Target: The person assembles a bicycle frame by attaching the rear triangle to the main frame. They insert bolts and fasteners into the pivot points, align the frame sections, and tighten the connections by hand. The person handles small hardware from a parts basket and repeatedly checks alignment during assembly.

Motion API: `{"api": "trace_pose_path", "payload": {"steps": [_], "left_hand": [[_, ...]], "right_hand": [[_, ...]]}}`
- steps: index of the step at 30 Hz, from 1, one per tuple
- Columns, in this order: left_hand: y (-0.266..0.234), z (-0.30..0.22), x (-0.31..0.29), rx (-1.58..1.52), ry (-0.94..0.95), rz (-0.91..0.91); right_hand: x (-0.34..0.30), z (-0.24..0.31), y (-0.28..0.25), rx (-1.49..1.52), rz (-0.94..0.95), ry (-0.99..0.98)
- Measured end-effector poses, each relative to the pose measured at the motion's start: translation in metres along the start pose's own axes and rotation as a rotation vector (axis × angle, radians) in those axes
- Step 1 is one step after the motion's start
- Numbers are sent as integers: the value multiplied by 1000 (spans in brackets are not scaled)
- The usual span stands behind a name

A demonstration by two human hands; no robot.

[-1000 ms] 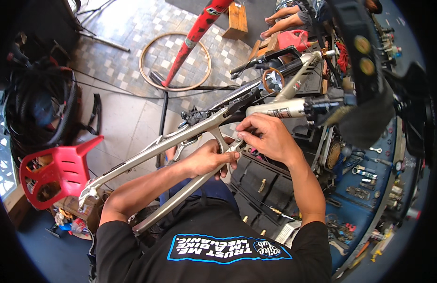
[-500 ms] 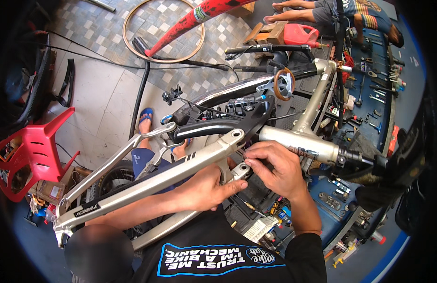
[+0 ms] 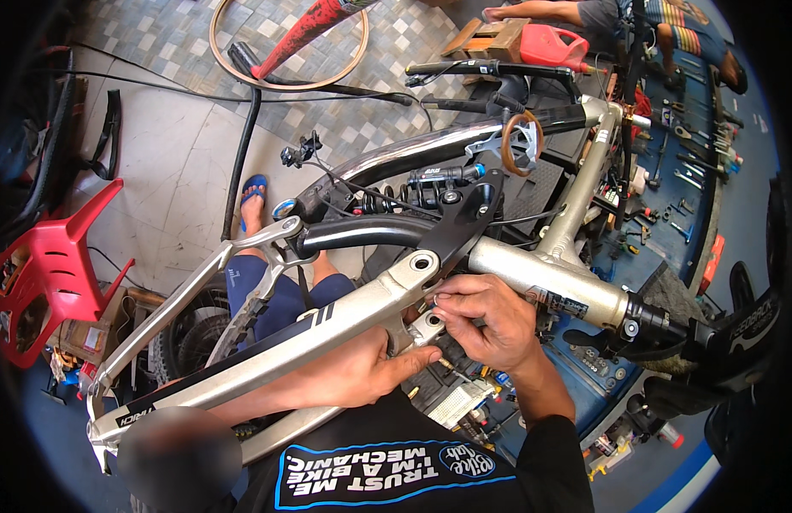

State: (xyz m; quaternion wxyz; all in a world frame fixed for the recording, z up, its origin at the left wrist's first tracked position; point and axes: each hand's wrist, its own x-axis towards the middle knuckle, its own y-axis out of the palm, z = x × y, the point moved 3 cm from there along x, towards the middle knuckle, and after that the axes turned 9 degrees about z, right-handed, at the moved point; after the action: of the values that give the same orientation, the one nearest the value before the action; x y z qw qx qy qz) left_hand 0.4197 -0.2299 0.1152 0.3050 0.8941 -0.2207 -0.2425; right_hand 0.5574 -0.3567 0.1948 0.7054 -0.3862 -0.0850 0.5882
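A silver bicycle rear swingarm (image 3: pixel 276 357) runs diagonally across the middle, one pivot end beside the silver front frame tube (image 3: pixel 541 274). My left hand (image 3: pixel 349 369) reaches beneath its upper stay and grips the lower part. The left thumb stretches toward the lower pivot eye (image 3: pixel 428 323); the other fingers are hidden. Right at that eye, my right hand (image 3: pixel 490 318) has thumb and fingertips pinched together. Whatever lies between them is too small or hidden to name. A black linkage plate (image 3: pixel 469 227) stands above the upper pivot hole, next to a coil shock (image 3: pixel 396 197).
A blue workbench (image 3: pixel 670 197) with many hand tools lines the right side. A red plastic chair (image 3: pixel 58 278) stands at the left. Behind the bicycle are a red jerrycan (image 3: pixel 554 47), a wooden crate (image 3: pixel 486 47) and a wheel rim (image 3: pixel 216 43). Another person (image 3: pixel 670 26) is at the far right.
The whole view has shifted slightly. My left thumb sits a little farther from the lower pivot eye. My right fingers remain pinched close to it.
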Motion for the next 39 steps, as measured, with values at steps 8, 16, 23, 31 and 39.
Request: {"api": "trace_pose_path", "payload": {"steps": [8, 16, 23, 31, 39], "left_hand": [[-3, -6, 2, -64, 5, -7], [6, -8, 3, -134, -125, -67], [16, -12, 3, -25, -174, -220], [32, -29, -1, 18, -240, -372], [25, -15, -1, -58, -137, -287]], "right_hand": [[-1, -7, 7, 108, -26, -36], [-56, -1, 13, 264, -443, -56], [-103, -73, 18, 526, -685, 149], [-69, -16, -8, 32, -384, -237], [-33, -13, -1, 168, -306, -336]]}}
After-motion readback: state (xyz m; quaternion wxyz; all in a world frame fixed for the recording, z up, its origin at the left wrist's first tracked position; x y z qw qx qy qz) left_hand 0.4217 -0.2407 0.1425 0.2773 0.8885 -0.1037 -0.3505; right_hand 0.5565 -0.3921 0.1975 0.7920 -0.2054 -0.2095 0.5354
